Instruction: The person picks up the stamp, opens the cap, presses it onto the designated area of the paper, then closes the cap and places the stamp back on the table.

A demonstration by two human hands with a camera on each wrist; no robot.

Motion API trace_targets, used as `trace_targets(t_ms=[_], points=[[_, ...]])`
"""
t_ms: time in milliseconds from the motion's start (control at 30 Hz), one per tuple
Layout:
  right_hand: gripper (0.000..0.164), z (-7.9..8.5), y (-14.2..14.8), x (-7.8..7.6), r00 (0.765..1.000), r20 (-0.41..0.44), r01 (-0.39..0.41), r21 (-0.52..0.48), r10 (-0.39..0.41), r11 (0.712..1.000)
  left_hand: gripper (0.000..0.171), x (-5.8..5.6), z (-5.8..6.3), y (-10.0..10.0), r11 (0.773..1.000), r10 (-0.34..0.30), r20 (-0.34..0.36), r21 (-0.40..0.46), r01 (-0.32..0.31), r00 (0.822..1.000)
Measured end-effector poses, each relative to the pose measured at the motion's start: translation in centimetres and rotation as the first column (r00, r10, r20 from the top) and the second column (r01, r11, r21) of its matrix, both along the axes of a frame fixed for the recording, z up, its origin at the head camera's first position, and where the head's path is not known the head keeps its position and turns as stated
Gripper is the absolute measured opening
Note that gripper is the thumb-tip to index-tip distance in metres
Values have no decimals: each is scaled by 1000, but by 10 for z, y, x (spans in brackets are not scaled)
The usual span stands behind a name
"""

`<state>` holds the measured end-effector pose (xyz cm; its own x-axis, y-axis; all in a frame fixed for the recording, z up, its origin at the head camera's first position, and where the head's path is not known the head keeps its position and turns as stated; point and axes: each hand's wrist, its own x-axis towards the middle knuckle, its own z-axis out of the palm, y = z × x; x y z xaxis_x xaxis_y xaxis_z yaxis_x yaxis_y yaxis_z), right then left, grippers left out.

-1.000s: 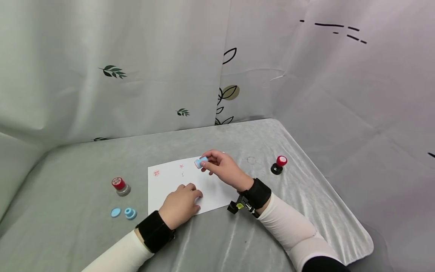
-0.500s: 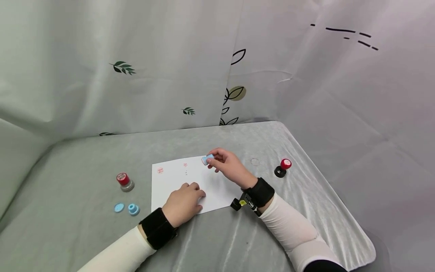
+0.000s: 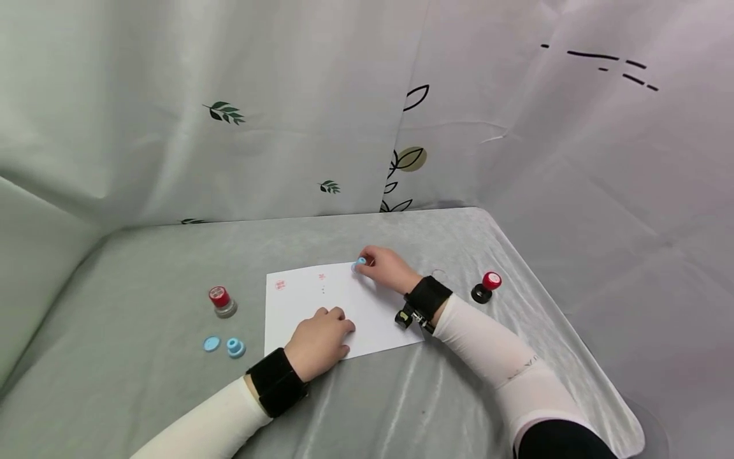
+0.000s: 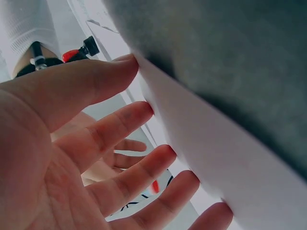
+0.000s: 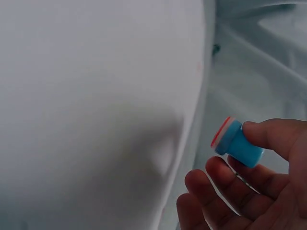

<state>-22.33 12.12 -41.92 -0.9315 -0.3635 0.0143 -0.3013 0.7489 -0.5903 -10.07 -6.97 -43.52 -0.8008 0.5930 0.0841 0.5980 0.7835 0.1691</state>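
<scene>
My right hand pinches a small light-blue stamp between thumb and fingers, its red-inked face turned to the paper in the right wrist view. The stamp is low over the far edge of a white sheet of paper, right of the middle. My left hand rests on the sheet's near part, thumb and fingertips touching it, the fingers spread and gently bent in the left wrist view. A red round print and a red star print show along the far side of the paper, with small dots below the star.
On the left stand a red-capped clear stamp, a flat blue disc and a blue stepped cap. A red-and-black stamp stands at the right, near a faint ring on the grey tablecloth. Curtains hang behind.
My right hand has moved down toward the far edge of the paper, turning the stamp from sideways to more upright. My left hand keeps its place on the sheet. The head view has shifted slightly.
</scene>
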Motion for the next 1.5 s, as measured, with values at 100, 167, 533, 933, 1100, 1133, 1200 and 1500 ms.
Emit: trace_targets(t_ms=[100,167,533,933,1100,1133,1200,1500], points=[[20,-6,-1,-8,1000,-4,6,58,-6,998,22,0,-1,1,1000,-6,-1,0,6,1000],[20,-8,-1,-11,1000,-2,10,88,-10,996,22,0,-1,1,1000,-9,-3,-1,9,1000],[18,-18,-11,-16,998,-55,-20,222,33,975,22,0,-2,0,1000,-6,-8,-10,6,1000],[16,-11,-15,-22,995,7,-98,274,100,957,21,2,0,2,1000,-4,-15,-2,4,1000],[17,-5,-18,-25,995,35,-103,284,97,953,23,1,3,1,1000,2,-16,-5,-2,1000],[17,-5,-18,-25,995,35,-100,288,94,952,23,1,4,1,1000,1,-13,-6,-1,1000],[16,-5,-19,-25,996,29,-92,287,87,953,23,1,5,0,1000,0,-4,-7,0,1000],[25,-14,-5,-11,999,1,35,76,-35,996,21,1,7,-2,1000,-1,15,0,1,1000]])
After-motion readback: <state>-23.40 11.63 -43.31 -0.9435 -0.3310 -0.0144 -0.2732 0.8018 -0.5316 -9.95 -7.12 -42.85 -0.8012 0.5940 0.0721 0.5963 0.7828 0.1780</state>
